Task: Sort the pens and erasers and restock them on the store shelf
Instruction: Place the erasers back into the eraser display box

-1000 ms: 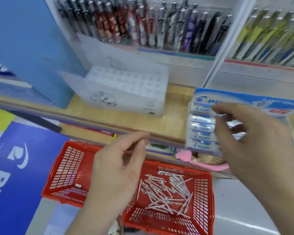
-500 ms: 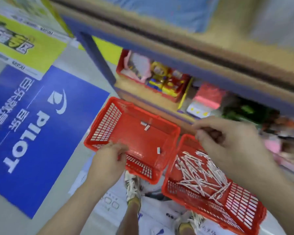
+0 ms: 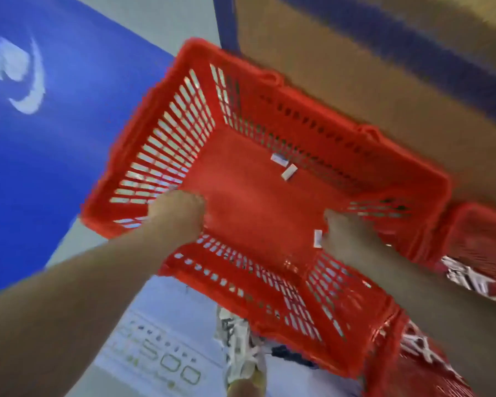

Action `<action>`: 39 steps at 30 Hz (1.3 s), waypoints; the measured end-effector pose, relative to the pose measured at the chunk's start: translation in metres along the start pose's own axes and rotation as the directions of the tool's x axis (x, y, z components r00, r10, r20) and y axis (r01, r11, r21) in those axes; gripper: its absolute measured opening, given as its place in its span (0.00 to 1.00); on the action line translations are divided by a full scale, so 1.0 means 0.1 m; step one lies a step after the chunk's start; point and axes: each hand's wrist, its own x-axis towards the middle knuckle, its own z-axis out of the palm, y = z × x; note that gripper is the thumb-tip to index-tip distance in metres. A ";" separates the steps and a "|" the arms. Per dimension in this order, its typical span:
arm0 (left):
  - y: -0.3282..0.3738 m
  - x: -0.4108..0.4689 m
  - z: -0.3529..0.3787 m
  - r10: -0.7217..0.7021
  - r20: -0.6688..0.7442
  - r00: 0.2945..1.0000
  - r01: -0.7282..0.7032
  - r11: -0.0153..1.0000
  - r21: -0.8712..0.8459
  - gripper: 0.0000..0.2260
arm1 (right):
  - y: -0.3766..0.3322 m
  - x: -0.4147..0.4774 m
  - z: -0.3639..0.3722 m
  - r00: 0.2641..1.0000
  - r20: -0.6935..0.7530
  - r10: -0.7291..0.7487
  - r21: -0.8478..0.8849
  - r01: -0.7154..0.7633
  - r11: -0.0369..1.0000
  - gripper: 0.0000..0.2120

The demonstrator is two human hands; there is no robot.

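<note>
Three white erasers point(image 3: 289, 171), scattered flat on red basket point(image 3: 255, 210) floor

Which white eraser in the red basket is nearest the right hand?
The lone eraser at the right hand; the other two erasers lie together by the far wall.

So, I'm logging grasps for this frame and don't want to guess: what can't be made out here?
Head view, all motion-blurred.
Right hand: blur hides whether it pinches the eraser beside it.
Left hand: its own back hides the fingers at the red basket's wall.
Second basket: cut off by the right edge and forearm.
</note>
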 end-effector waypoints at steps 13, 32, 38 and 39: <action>0.04 1.01 1.00 -0.041 0.156 0.987 0.016 0.987 0.159 0.18 | -0.10 0.88 0.88 0.967 0.030 0.253 0.108 -0.255 0.961 0.17; 1.30 1.83 0.42 -0.242 -0.120 0.963 0.029 0.535 -0.844 0.20 | -0.37 1.61 0.53 0.864 -0.110 0.492 0.524 -0.370 0.767 0.24; 1.49 1.80 0.44 -0.343 -0.149 0.927 0.062 0.533 -0.844 0.25 | -0.26 1.39 0.56 0.878 -0.080 0.472 0.681 -0.297 0.669 0.24; 1.49 1.81 0.46 -0.356 -0.160 0.921 0.061 0.535 -0.843 0.24 | -0.27 1.36 0.55 0.876 -0.082 0.476 0.727 -0.274 0.630 0.23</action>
